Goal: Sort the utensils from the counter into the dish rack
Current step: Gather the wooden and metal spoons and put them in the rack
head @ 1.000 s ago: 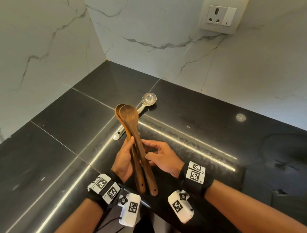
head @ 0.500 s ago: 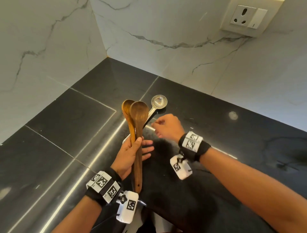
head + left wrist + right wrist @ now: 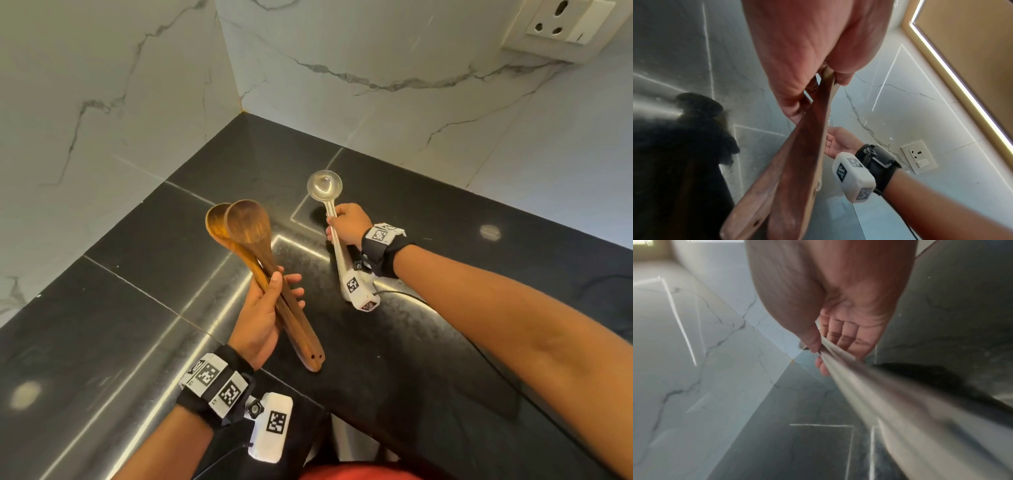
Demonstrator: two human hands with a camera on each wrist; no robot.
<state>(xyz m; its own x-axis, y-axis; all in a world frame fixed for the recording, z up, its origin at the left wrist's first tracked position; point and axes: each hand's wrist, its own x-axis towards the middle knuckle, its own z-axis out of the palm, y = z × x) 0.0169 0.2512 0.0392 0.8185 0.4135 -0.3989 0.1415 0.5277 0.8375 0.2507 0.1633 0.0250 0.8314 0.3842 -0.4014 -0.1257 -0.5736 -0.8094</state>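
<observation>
Head view gives me two wooden spoons (image 3: 255, 260) gripped together in my left hand (image 3: 262, 317), bowls up, above the black bench (image 3: 120, 308). My right hand (image 3: 347, 224) clamps the steel ladle (image 3: 325, 186) near the bench's back corner; its wrist view blurs, apparently lifted.

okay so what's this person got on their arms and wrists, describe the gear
Both forearms are bare, no sleeves. Each wrist carries a black strap topped with white square-code tags. A white camera pod with black square codes hangs under each wrist. A thin black cable trails from the right pod.
</observation>
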